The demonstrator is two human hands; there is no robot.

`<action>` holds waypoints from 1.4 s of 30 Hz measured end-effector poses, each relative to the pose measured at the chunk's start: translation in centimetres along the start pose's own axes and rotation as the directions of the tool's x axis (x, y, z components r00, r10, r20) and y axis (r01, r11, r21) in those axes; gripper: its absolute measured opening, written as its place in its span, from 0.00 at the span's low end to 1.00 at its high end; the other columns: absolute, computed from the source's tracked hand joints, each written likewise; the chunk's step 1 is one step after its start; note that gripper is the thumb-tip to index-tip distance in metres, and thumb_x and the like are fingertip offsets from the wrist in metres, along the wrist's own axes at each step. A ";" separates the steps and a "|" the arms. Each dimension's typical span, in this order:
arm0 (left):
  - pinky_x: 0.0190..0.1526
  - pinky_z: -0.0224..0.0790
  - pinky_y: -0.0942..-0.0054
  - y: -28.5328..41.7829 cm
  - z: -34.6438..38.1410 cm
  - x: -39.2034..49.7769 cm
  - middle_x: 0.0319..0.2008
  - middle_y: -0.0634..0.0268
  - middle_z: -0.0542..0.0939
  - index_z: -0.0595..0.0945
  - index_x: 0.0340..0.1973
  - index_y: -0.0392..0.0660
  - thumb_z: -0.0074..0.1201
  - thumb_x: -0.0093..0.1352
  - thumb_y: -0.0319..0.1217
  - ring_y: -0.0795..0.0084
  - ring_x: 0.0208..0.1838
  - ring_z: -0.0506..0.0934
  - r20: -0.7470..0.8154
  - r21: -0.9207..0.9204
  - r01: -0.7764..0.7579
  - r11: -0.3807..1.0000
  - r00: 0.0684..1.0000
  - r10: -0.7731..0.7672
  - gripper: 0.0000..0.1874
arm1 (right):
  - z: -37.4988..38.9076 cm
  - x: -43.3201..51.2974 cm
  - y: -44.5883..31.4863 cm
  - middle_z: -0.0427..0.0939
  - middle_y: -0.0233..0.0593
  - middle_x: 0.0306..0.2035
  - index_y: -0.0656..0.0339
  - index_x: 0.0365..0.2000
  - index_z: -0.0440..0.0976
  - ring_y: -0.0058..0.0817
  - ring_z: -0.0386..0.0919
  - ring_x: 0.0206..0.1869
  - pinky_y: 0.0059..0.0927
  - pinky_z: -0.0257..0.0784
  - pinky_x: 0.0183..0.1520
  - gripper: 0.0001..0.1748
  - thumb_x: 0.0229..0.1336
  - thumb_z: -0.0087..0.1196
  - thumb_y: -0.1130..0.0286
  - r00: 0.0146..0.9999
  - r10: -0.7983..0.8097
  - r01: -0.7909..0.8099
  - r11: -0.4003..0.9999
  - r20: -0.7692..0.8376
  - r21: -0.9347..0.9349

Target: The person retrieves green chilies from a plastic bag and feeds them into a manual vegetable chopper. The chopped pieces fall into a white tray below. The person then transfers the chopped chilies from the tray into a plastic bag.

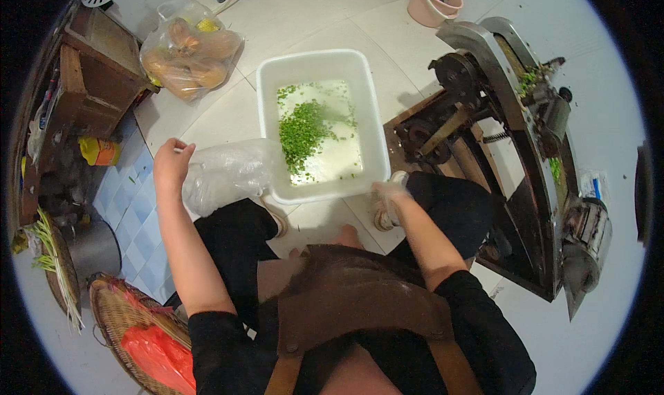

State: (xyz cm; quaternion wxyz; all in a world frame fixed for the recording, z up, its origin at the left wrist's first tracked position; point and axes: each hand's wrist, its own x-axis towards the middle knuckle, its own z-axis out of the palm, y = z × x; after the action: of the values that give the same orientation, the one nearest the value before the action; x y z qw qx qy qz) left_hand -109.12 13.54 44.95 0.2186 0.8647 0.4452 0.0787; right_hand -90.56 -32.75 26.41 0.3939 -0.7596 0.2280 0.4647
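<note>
A white plastic tub (324,58) stands on the floor before me. Chopped green herbs (303,133), likely scallions, are heaped toward its left side, with loose bits scattered across the bottom. To the left of the tub, my left hand (174,162) is at one end of a clear plastic bag (228,174) and seems to pinch it. The bag's other end overlaps the tub's left rim. My right hand (392,191) is blurred at the tub's near right corner, close above my shoe; its grip on the rim is unclear.
A belt-driven machine (456,78) with green scraps stands on the right. Beyond the tub are a bag of squash-like vegetables (189,60) and a pink bucket (430,6). At left are a wooden cabinet (101,91), a metal pot (96,247) and a woven basket (111,317) holding red plastic.
</note>
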 end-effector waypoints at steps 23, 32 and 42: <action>0.33 0.66 0.74 1.5 -1.2 1.7 0.25 0.64 0.79 0.78 0.36 0.38 0.59 0.64 0.30 0.75 0.30 0.74 0.299 -0.012 0.153 0.988 0.944 -0.142 0.10 | 13.0 16.3 -14.8 0.66 0.37 0.25 0.58 0.33 0.63 0.27 0.64 0.22 0.23 0.61 0.19 0.12 0.60 0.46 0.59 0.990 0.125 -0.083 0.100 0.070 0.992; 0.32 0.64 0.75 5.0 0.8 2.2 0.25 0.66 0.78 0.78 0.38 0.39 0.59 0.64 0.30 0.77 0.30 0.72 0.340 -0.001 0.149 0.989 0.930 -0.140 0.10 | 12.1 19.2 -19.8 0.72 0.39 0.34 0.63 0.38 0.65 0.27 0.72 0.34 0.18 0.69 0.33 0.18 0.62 0.46 0.56 0.967 -0.010 -0.203 -0.638 0.255 0.743; 0.31 0.63 0.74 7.9 1.3 2.6 0.25 0.64 0.79 0.78 0.37 0.39 0.59 0.64 0.31 0.77 0.28 0.72 0.355 -0.027 0.054 0.998 0.934 -0.041 0.10 | 10.2 16.9 -19.5 0.74 0.44 0.43 0.64 0.50 0.65 0.30 0.74 0.45 0.23 0.73 0.43 0.26 0.64 0.49 0.52 0.955 -0.178 -0.295 -0.580 0.236 0.759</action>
State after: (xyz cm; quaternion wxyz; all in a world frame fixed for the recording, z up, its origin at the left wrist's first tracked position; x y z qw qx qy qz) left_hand -101.32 11.25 47.17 0.3128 0.8497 0.4177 -0.0756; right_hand -74.18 -12.78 16.34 0.8452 0.0932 0.5101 0.1296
